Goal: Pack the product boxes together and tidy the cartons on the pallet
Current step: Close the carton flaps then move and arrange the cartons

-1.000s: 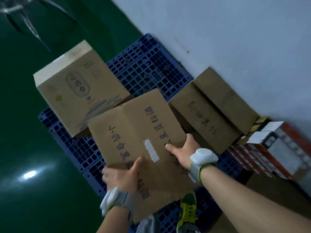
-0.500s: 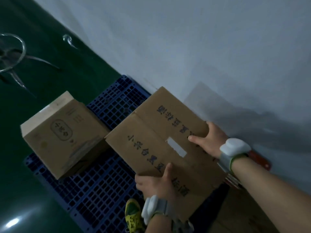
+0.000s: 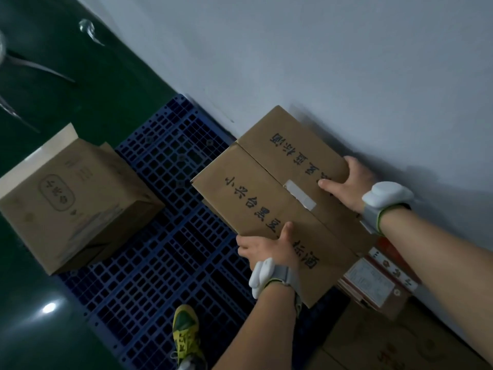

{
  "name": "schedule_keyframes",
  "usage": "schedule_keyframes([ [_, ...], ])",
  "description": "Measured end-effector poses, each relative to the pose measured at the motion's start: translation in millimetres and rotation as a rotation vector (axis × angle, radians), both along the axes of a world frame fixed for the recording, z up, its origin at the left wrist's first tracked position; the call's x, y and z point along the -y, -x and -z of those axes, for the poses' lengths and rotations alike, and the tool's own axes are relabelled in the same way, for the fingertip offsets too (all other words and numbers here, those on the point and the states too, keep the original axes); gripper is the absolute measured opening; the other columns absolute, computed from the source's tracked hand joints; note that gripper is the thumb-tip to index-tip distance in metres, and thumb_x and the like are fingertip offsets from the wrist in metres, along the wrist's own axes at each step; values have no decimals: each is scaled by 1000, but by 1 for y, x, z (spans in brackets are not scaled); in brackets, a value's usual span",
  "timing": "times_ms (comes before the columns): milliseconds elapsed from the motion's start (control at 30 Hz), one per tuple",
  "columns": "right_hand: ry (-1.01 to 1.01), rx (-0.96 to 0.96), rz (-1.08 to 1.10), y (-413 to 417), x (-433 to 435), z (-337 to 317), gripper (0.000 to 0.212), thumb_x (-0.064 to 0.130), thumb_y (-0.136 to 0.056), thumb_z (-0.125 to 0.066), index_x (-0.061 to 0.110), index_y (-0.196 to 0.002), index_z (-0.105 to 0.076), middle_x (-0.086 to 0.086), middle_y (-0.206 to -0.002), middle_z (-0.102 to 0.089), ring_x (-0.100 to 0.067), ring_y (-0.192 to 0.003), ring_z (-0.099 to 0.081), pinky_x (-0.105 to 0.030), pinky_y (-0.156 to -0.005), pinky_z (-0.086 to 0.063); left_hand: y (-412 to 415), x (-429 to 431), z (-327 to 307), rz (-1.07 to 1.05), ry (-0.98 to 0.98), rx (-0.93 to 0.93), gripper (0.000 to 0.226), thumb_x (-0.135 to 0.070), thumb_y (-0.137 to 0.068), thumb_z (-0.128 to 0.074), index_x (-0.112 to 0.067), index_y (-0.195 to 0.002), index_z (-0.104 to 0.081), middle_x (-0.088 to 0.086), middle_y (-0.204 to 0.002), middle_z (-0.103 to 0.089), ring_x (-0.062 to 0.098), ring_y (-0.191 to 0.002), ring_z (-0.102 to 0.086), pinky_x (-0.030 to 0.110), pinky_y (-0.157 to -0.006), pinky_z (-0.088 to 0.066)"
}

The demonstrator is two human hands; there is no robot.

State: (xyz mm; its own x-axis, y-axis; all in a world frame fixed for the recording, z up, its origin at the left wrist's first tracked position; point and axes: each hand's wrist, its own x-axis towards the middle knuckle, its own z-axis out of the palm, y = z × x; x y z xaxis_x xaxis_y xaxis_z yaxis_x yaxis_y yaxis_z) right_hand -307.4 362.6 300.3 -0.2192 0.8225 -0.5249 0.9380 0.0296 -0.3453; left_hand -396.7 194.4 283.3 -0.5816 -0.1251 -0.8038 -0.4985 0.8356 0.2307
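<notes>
Firmly, the left hand (image 3: 269, 249) and the right hand (image 3: 344, 184) clamp opposite sides of a taped brown carton (image 3: 272, 198), thumbs on its top; the carton sits against the grey wall (image 3: 320, 62), above the blue plastic pallet (image 3: 165, 236). A second carton (image 3: 66, 198) rests on the pallet's far-left corner, well apart; red-and-white product boxes (image 3: 378, 279) lie just beside the held carton's near end.
</notes>
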Motion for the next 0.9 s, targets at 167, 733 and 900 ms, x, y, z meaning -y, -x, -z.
schedule_keyframes([
  [167, -197, 298, -218, -5, 11, 13, 69, 54, -87, -50, 39, -148, -22, -9, -155, -24, -40, -134, -29, -53, -108, -27, -22, -14, 10, 79, -17, -8, 119, -63, -64, -74, -14, -147, -5, 13, -144, -31, 33, -104, -57, 36, -72, -39],
  [733, -142, 418, -257, 39, 38, -32, 45, 26, -93, -44, 29, -138, -46, -4, -153, -30, -32, -128, -37, -45, -96, -41, 24, 4, -20, 248, 66, 202, 101, -51, -80, -69, -16, -152, -8, 13, -144, -42, 32, -117, -53, 38, -78, -45],
  [900, -291, 266, -241, 71, 62, -65, 46, 25, -93, -44, 20, -139, -44, -4, -150, -39, -30, -124, -42, -43, -94, -43, 68, 36, -42, 422, 26, 210, 96, -56, -81, -64, -23, -152, -8, 9, -127, -59, 19, -64, -56, 29, -46, -43],
])
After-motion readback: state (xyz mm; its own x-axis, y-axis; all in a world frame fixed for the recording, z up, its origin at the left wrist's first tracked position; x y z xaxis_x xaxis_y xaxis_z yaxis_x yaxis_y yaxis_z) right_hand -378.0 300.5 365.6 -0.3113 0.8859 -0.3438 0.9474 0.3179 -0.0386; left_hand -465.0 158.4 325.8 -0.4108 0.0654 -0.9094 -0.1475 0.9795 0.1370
